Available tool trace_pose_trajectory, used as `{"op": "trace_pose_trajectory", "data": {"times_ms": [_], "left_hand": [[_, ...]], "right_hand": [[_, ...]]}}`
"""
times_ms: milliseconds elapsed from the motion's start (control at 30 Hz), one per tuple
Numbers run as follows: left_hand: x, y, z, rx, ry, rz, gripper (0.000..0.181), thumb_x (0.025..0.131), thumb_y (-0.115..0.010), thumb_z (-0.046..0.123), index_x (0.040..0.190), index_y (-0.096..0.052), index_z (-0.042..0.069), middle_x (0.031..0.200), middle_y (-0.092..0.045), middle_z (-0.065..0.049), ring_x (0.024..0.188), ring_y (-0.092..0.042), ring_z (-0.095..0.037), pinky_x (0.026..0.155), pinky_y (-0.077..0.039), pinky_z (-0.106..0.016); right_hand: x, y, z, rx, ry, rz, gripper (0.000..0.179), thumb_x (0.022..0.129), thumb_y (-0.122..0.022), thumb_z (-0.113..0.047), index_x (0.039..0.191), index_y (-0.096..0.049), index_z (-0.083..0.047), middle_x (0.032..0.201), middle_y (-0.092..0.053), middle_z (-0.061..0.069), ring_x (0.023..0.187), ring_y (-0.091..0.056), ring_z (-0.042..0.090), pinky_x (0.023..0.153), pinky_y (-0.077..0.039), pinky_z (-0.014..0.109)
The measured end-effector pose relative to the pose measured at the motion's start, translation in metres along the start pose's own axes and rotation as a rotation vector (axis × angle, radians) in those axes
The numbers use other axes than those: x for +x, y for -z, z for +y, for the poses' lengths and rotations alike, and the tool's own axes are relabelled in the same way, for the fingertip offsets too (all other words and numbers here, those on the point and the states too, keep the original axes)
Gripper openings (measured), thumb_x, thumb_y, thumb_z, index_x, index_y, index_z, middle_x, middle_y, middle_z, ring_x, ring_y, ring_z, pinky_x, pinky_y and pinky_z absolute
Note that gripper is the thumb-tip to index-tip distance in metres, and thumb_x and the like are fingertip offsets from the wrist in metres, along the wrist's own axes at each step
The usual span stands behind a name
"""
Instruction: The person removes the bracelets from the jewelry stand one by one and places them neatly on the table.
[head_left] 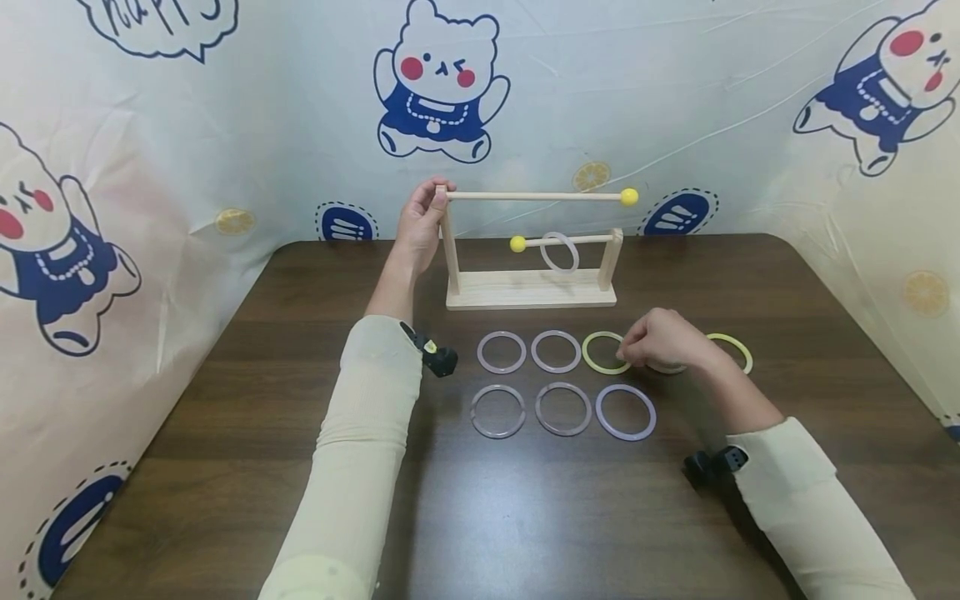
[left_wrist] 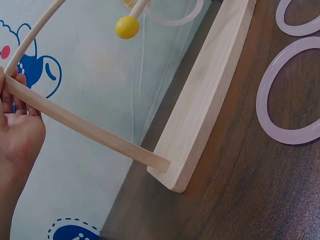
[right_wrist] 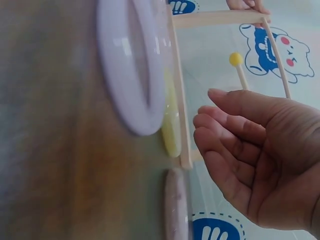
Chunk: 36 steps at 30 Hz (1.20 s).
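A pale wooden stand (head_left: 531, 292) has a tall left post, a short right post and two yellow-tipped rods. My left hand (head_left: 422, 221) grips the top of the tall post, thumb in front; the left wrist view shows fingers (left_wrist: 20, 102) behind it. A translucent lavender ring (head_left: 577, 258) hangs on the lower rod. Over the table's right side, my right hand (head_left: 667, 340) hovers beside a yellow-green ring (head_left: 585, 353), fingers loosely bent. In the right wrist view nothing sits between its thumb and fingers. Partly under that hand lies a pale ring (head_left: 666, 370).
Left of the right hand are lavender rings (head_left: 481, 353) in the back row. Nearer me lie two greyish rings (head_left: 474, 411) and a blue-violet ring (head_left: 602, 413). Another yellow-green ring (head_left: 747, 357) lies beyond my right wrist. A printed cloth (head_left: 300, 125) hangs behind the brown table (head_left: 247, 417).
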<state>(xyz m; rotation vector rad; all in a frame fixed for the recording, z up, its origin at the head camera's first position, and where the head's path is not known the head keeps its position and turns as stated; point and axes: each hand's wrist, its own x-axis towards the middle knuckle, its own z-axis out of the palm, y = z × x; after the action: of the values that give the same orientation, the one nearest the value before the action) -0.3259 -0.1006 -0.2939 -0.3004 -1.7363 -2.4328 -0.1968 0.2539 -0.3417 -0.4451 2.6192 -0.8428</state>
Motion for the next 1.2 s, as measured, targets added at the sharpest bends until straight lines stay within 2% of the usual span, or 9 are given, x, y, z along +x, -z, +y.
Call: {"op": "trace_pose_trajectory", "data": {"times_ms": [267,467,633,833,1200], "left_hand": [[0.001,0.0,-0.001,-0.007,-0.014,-0.006,0.011,0.095,-0.051,0.012,0.103,-0.059,0.014,0.102,-0.059,0.003,0.1,-0.049,-0.012,0.095,-0.034,-0.028],[0.001,0.001,-0.001,-0.004,-0.015,-0.008,0.011,0.095,-0.051,0.012,0.104,-0.058,0.013,0.103,-0.059,0.003,0.102,-0.048,-0.013,0.104,-0.028,-0.036],[0.0,0.001,-0.001,0.001,-0.014,-0.007,0.01,0.095,-0.052,0.012,0.102,-0.058,0.014,0.103,-0.059,0.002,0.103,-0.048,-0.013,0.107,-0.025,-0.04],[0.0,0.0,0.0,0.015,-0.005,-0.001,0.01,0.095,-0.053,0.014,0.103,-0.058,0.015,0.105,-0.059,0.002,0.105,-0.048,-0.013,0.104,-0.028,-0.034],[0.0,0.0,0.0,0.024,0.015,0.001,0.017,0.095,-0.053,0.016,0.111,-0.057,0.009,0.106,-0.058,0.002,0.105,-0.047,-0.013,0.098,-0.033,-0.028]], "right_hand": [[0.019,0.011,-0.016,0.059,-0.05,0.16,0.02,0.085,-0.07,-0.019,0.094,-0.073,-0.002,0.074,-0.068,0.005,0.071,-0.06,0.019,0.065,-0.047,0.032],[0.033,0.013,-0.027,0.084,-0.055,0.301,0.025,0.085,-0.07,-0.021,0.098,-0.072,0.0,0.081,-0.07,0.011,0.075,-0.062,0.024,0.066,-0.046,0.033],[0.04,0.013,-0.03,0.155,-0.063,0.353,0.027,0.087,-0.069,-0.021,0.102,-0.071,0.001,0.087,-0.07,0.015,0.08,-0.064,0.031,0.064,-0.047,0.03],[0.048,0.01,-0.031,0.201,-0.051,0.427,0.028,0.087,-0.069,-0.023,0.101,-0.071,0.0,0.085,-0.07,0.014,0.077,-0.064,0.026,0.061,-0.047,0.028],[0.066,0.01,-0.037,0.182,-0.031,0.529,0.026,0.086,-0.069,-0.024,0.099,-0.072,-0.001,0.081,-0.071,0.012,0.07,-0.063,0.018,0.053,-0.043,0.025]]}}
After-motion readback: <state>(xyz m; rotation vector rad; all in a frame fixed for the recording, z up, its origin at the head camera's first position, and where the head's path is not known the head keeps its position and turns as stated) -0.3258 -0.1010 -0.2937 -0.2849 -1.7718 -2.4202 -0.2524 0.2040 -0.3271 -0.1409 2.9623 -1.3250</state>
